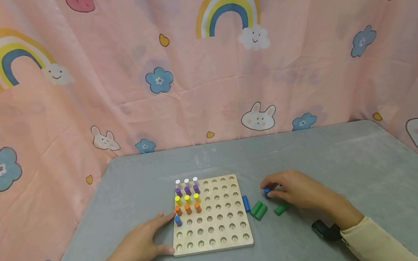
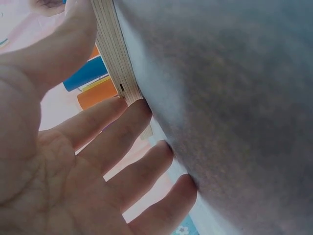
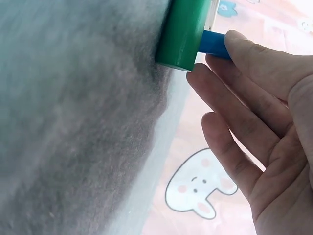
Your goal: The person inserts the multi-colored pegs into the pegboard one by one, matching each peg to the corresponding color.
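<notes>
A wooden pegboard (image 1: 215, 249) lies on the table. My left hand (image 1: 140, 240) touches its left side, the index finger by the edge and the thumb at the near corner; its fingers spread loosely in the left wrist view. Right of the board, my right hand (image 1: 297, 189) pinches a blue peg (image 1: 267, 193) between thumb and fingers, a green peg (image 3: 185, 34) close by. White, purple, yellow and orange pegs (image 1: 188, 209) stand in rows of three at the board's left. One blue peg (image 1: 178, 221) stands in the row nearer me.
A loose blue peg (image 1: 246, 204) lies against the board's right edge. Two green pegs (image 1: 258, 210) lie side by side there, and another green peg (image 1: 282, 208) is partly under the right hand. A pink patterned curtain (image 1: 206, 87) hangs behind the grey table (image 1: 143, 169).
</notes>
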`<state>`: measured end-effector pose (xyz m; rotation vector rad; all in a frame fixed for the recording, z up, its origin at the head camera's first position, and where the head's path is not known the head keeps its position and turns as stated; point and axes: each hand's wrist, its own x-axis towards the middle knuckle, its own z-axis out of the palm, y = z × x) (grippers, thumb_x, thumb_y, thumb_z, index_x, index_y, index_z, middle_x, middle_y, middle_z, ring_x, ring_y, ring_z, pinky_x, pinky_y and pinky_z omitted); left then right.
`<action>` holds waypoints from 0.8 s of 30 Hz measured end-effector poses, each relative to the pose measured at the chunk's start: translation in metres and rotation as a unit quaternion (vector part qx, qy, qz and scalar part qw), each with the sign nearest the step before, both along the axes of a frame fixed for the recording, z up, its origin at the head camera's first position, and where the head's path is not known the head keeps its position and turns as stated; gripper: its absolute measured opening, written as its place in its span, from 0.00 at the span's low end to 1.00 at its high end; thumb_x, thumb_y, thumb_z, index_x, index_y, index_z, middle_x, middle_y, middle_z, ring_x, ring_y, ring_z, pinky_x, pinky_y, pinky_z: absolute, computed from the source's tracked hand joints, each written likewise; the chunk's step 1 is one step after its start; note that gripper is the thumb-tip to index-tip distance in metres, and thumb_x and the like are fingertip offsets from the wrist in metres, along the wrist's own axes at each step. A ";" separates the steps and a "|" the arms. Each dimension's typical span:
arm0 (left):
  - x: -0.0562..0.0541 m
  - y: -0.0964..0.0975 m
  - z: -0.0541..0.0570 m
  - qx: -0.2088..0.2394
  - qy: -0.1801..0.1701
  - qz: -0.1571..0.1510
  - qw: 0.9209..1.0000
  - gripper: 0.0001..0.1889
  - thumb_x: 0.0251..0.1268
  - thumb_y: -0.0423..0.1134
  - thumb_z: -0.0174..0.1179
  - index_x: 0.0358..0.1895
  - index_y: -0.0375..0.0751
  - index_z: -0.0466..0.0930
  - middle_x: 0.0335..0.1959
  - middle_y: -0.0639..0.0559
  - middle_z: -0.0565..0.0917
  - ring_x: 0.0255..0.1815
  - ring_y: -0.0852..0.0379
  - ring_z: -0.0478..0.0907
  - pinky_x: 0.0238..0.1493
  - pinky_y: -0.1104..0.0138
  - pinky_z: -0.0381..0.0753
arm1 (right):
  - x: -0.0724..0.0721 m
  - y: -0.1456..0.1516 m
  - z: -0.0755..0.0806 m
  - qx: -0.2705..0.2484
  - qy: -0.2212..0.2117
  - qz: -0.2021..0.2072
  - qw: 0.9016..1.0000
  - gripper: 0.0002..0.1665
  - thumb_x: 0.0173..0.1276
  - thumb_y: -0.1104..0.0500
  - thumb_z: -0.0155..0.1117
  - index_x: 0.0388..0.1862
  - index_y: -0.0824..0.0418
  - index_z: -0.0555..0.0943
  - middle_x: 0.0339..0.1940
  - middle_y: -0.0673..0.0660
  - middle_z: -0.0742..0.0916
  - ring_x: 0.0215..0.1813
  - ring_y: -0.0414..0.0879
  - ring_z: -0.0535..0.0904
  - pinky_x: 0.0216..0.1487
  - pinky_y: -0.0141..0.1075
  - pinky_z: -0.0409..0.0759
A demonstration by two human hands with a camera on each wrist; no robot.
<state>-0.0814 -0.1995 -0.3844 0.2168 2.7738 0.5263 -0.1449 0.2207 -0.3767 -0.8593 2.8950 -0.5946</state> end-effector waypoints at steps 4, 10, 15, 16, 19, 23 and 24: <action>-0.001 0.001 -0.001 -0.002 -0.001 0.001 1.000 0.48 0.34 0.61 0.78 0.70 0.63 0.72 0.71 0.39 0.73 0.70 0.36 0.71 0.65 0.37 0.69 | -0.001 0.002 -0.001 0.000 -0.002 -0.001 1.000 0.10 0.66 0.56 0.70 0.46 0.46 0.85 0.40 0.39 0.89 0.44 0.35 0.85 0.46 0.38 0.85; 0.001 0.001 0.000 0.002 0.003 0.002 1.000 0.48 0.35 0.60 0.78 0.70 0.62 0.72 0.71 0.39 0.72 0.71 0.36 0.71 0.66 0.38 0.69 | -0.001 0.002 0.000 -0.002 -0.003 -0.003 1.000 0.10 0.66 0.54 0.69 0.46 0.47 0.85 0.40 0.39 0.89 0.43 0.35 0.85 0.45 0.39 0.85; 0.000 0.001 0.001 0.005 0.002 0.000 1.000 0.48 0.36 0.60 0.78 0.70 0.62 0.72 0.72 0.39 0.72 0.71 0.36 0.70 0.66 0.38 0.70 | 0.000 0.001 0.000 -0.002 -0.003 -0.003 1.000 0.10 0.66 0.54 0.69 0.47 0.47 0.85 0.40 0.39 0.89 0.43 0.35 0.84 0.45 0.39 0.85; 0.000 0.001 0.001 0.005 0.001 0.000 1.000 0.48 0.36 0.60 0.78 0.70 0.62 0.72 0.72 0.39 0.72 0.71 0.36 0.70 0.66 0.38 0.69 | 0.000 0.001 0.000 -0.002 -0.003 -0.002 1.000 0.10 0.67 0.54 0.69 0.47 0.47 0.85 0.40 0.39 0.89 0.43 0.35 0.84 0.45 0.39 0.85; 0.000 0.001 0.002 0.005 -0.003 0.003 1.000 0.48 0.36 0.60 0.78 0.70 0.62 0.72 0.72 0.39 0.72 0.71 0.36 0.70 0.66 0.38 0.69 | -0.001 0.001 0.000 -0.004 0.001 0.005 1.000 0.10 0.67 0.54 0.69 0.47 0.47 0.85 0.40 0.39 0.89 0.43 0.35 0.84 0.44 0.38 0.84; 0.002 0.000 0.002 0.005 -0.002 0.002 1.000 0.48 0.37 0.59 0.78 0.70 0.62 0.72 0.72 0.39 0.72 0.71 0.36 0.70 0.66 0.38 0.69 | -0.001 0.000 0.002 0.000 0.003 -0.005 1.000 0.10 0.67 0.53 0.69 0.47 0.48 0.85 0.40 0.39 0.88 0.43 0.35 0.84 0.45 0.39 0.84; 0.002 0.000 0.002 0.004 -0.002 0.002 1.000 0.48 0.36 0.59 0.78 0.70 0.62 0.72 0.72 0.39 0.72 0.71 0.35 0.70 0.66 0.37 0.69 | -0.001 -0.001 0.004 0.000 0.003 -0.014 1.000 0.11 0.67 0.53 0.69 0.48 0.48 0.85 0.40 0.40 0.89 0.43 0.36 0.84 0.45 0.39 0.84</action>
